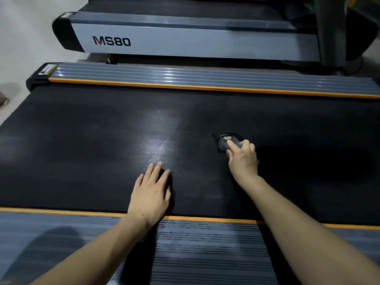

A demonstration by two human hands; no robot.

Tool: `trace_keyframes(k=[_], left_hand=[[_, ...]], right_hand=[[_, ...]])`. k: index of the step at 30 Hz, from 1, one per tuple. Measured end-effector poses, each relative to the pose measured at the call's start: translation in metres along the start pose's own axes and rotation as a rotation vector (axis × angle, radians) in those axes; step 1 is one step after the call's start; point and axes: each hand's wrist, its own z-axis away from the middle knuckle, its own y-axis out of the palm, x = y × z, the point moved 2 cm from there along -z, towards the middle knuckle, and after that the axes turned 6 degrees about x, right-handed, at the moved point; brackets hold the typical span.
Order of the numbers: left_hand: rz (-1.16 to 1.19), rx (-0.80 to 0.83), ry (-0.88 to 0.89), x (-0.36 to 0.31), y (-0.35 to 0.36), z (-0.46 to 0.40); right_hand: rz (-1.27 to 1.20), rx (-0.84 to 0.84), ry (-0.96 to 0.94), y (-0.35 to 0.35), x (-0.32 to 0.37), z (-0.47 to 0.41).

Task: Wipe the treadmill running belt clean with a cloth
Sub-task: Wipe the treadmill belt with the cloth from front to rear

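The black running belt [86, 145] stretches across the middle of the view, with a pale shiny patch near its centre. My right hand [243, 159] is closed on a small dark cloth [225, 141] with a little tag, pressed against the belt right of centre. My left hand [151, 192] lies flat on the belt near its front edge, fingers spread and holding nothing.
Ribbed grey side rails with orange strips run along the belt's near edge [205, 243] and far edge [205, 79]. A second treadmill [185, 42] marked MS80 stands behind. Pale floor [18, 48] shows at the left.
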Motion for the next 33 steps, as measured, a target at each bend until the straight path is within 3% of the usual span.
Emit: trace_keyframes(k=[4, 10, 18, 24, 27, 33], left_hand=[[0.027, -0.008, -0.016, 0.001, 0.005, 0.009], [0.067, -0.067, -0.041, 0.0, 0.006, 0.012], [0.092, -0.039, -0.071, 0.001, 0.008, 0.005], [0.093, -0.057, -0.058, 0.002, 0.009, 0.005], [0.085, -0.085, -0.073, 0.003, 0.007, 0.006], [0.064, -0.087, -0.076, 0.002, 0.007, 0.004]], right_hand=[[-0.036, -0.02, 0.014, 0.003, 0.015, 0.005], [-0.128, 0.178, -0.396, 0.0, 0.051, 0.081], [-0.155, 0.135, -0.54, 0.008, 0.053, 0.067], [-0.179, 0.09, -0.29, 0.041, 0.099, -0.053], [-0.157, 0.148, -0.296, 0.041, 0.112, -0.072], [-0.172, 0.2, -0.745, 0.007, 0.068, 0.05]])
